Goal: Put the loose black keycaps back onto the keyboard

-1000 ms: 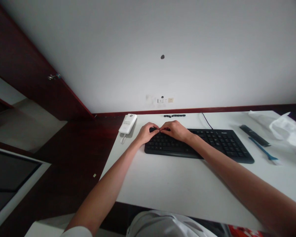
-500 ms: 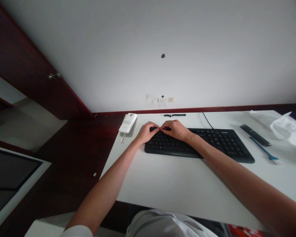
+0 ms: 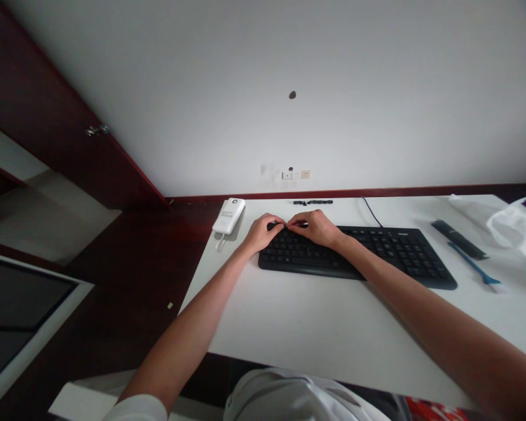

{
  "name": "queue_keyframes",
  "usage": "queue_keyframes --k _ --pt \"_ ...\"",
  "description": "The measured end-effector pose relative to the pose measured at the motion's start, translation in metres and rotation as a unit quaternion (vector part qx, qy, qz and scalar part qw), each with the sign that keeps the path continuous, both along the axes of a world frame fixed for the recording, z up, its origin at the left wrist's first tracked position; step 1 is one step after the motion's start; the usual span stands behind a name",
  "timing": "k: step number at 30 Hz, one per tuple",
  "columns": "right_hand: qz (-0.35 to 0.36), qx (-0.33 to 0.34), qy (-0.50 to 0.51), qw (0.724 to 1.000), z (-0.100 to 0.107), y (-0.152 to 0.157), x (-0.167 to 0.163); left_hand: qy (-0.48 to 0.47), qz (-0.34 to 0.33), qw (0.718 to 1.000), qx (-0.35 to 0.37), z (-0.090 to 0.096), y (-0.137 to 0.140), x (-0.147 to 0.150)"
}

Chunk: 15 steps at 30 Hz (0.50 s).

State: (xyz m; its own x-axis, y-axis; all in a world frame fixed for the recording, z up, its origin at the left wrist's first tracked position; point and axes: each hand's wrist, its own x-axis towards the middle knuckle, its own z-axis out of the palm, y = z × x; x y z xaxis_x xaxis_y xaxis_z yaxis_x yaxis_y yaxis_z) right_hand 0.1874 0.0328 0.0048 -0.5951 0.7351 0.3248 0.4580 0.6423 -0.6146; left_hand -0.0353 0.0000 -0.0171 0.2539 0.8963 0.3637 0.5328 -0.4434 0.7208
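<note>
A black keyboard [image 3: 307,269] lies on the white table under both hands. My left hand [image 3: 263,231] is over its upper left corner, thumb and index finger curled together in a pinch. Fingertip to fingertip with it, my right hand [image 3: 315,227] pinches at the top row of keys. Whatever the fingers hold there is too small and too covered to make out. Beyond the hands, near the table's back edge, several loose black keycaps [image 3: 319,202] lie in a row.
A white power bank [image 3: 229,216] with a short cable lies at the table's left edge. On the right are a dark flat strip [image 3: 458,238], a blue-handled brush [image 3: 473,263] and a crumpled white plastic bag [image 3: 515,225]. The keyboard's cable [image 3: 371,211] runs toward the wall.
The view has shifted slightly, so everything sits a little further right. Both hands stay pinched together at the same spot on the keyboard.
</note>
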Motion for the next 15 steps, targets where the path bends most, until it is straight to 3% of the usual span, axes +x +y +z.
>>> queue_keyframes --k 15 --pt "0.009 0.044 -0.065 0.997 0.0025 0.0014 -0.0012 -0.005 -0.002 1.000 -0.005 0.0001 0.0015 -0.0029"
